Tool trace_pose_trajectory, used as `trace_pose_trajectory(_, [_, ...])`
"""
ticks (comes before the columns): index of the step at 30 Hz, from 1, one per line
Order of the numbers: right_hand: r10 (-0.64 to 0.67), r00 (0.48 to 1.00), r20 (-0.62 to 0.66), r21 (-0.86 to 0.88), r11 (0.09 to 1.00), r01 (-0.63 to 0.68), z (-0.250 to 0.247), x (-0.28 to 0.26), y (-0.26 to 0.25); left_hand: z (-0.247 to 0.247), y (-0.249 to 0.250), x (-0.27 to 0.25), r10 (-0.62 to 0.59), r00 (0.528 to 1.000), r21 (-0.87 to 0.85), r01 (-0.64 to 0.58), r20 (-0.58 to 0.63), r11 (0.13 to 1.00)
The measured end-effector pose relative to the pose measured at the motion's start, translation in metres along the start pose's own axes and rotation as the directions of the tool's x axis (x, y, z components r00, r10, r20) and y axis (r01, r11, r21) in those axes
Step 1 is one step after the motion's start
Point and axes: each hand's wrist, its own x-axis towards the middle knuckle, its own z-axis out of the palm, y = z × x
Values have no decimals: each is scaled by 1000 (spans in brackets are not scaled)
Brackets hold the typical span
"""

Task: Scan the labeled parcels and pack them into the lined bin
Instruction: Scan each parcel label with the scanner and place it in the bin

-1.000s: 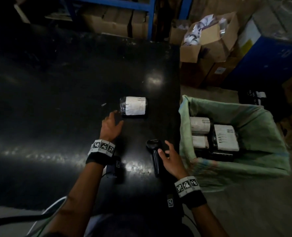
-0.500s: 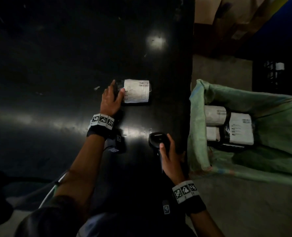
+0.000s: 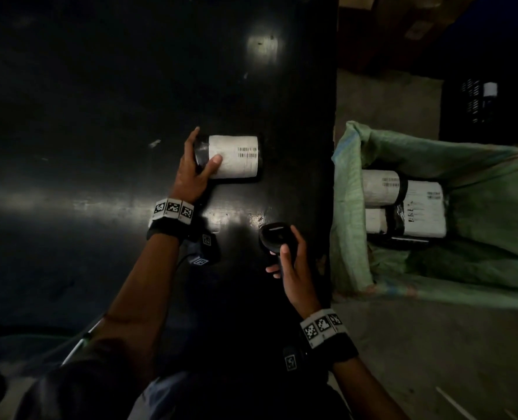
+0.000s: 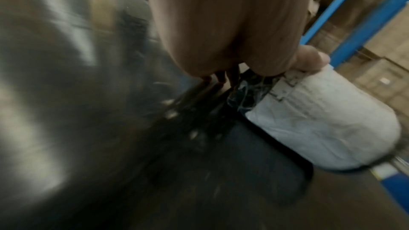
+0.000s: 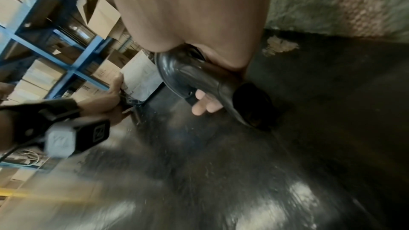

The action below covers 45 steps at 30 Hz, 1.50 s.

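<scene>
1. The left hand (image 3: 192, 169) grips the parcel's (image 3: 233, 157) dark end, thumb on the label, likely so the barcode faces up, unhidden.
2. The right hand (image 3: 292, 268) wraps the scanner (image 3: 277, 237) handle, nearer than the parcel, head towards it, seemingly ready to scan.
3. The bin (image 3: 345, 207) sits right of the parcel, beside the table (image 3: 100, 116), a short carry away; it holds scanned-looking parcels.

- black glossy table top (image 3: 100, 116), dim room; bright light reflections (image 3: 262, 45) on it beyond the fingers, and a streak across it to the left of them.
- grey concrete floor (image 3: 385, 95) right of the table edge.
- blue metal racking (image 5: 73, 55) with brown cardboard boxes (image 5: 100, 15) past the fingertips in the wrist views.
- dark crate (image 3: 479, 101) far right, detail unclear.
</scene>
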Motion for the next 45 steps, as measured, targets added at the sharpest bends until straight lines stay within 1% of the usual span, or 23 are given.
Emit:
trace_pose_trajectory(2, [-15, 1000, -15, 10, 1000, 15, 1, 1, 2, 1, -2, -8, 28, 1000, -30, -28, 12, 999])
trace_pose_trajectory(9, [-81, 995, -60, 40, 996, 83, -2, -1, -4, 3, 7, -14, 64, 997, -14, -65, -50, 998])
trace_pose_trajectory(12, [-130, 989, -74, 34, 991, 133, -7, -7, -13, 5, 7, -21, 65, 995, 20, -63, -71, 998])
trace_pose_trajectory(15, [-180, 982, -60, 51, 982, 183, -13, -15, -33, 8, 7, -33, 60, 996, 12, -59, -70, 998])
trace_pose_trajectory(19, [-288, 958, -22, 77, 954, 288, -22, -32, -63, 14, 19, -56, 87, 993, -35, -90, -75, 995])
trace_pose_trajectory(22, [-348, 937, -20, 110, 931, 348, -25, -44, -79, 19, 28, -71, 123, 988, -55, -128, -93, 990])
trace_pose_trajectory(26, [-439, 898, -18, 169, 884, 436, -28, -60, -96, 23, 40, -90, 180, 977, -19, -183, -116, 983])
trace_pose_trajectory(29, [-477, 878, -28, 159, 865, 475, -32, -71, -104, 27, 50, -105, 202, 969, -19, -206, -145, 978])
trace_pose_trajectory(36, [-510, 859, -40, 171, 844, 509, -40, -90, -111, 41, 66, -134, 230, 941, 25, -232, -248, 972])
trace_pose_trajectory(40, [-528, 849, -14, 178, 834, 522, -44, -99, -116, 49, 72, -146, 246, 920, 25, -250, -305, 968])
trace_pose_trajectory(45, [-533, 846, -17, 194, 828, 525, -47, -104, -119, 56, 79, -159, 224, 912, 30, -228, -344, 973])
